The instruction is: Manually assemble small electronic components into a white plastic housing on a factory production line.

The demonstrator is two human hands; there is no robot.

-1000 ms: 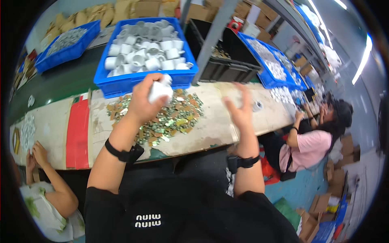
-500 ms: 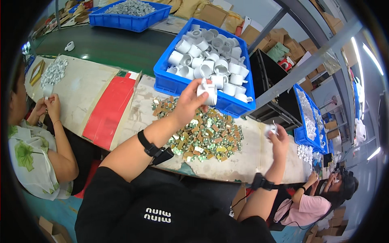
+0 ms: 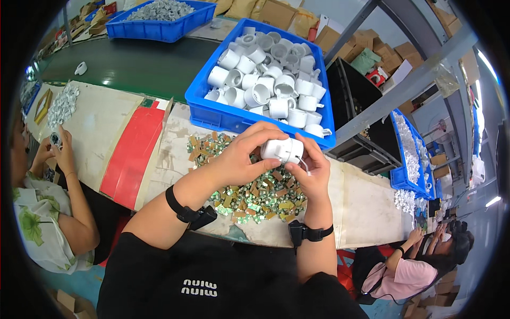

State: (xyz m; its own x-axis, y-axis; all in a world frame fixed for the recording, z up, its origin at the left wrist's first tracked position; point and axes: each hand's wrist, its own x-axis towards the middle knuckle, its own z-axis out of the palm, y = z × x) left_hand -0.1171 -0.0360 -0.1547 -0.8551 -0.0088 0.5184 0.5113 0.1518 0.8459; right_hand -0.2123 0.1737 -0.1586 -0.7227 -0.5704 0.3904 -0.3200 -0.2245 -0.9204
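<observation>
My left hand (image 3: 241, 154) is closed around a white plastic cup-shaped housing (image 3: 273, 151). Against the housing's right end, my right hand (image 3: 314, 173) grips a smaller white plastic part (image 3: 294, 150) with a thin white loop hanging from it. The two parts meet end to end; whether they are locked together I cannot tell. Both hands are above a pile of small green and brown circuit boards (image 3: 260, 196). Just beyond them stands a blue bin (image 3: 212, 112) heaped with similar white housings (image 3: 257, 94).
A red sheet (image 3: 131, 157) lies on the table to the left, beside a co-worker's hands (image 3: 56, 151). Past it runs a green conveyor belt (image 3: 127, 66). A grey metal post (image 3: 393, 87) slants up at the right, near a black crate (image 3: 366, 143). Another co-worker (image 3: 398, 271) sits far right.
My right hand has come in from the right with its small white part, which now meets the housing. My left hand has drawn slightly nearer, turning the housing sideways.
</observation>
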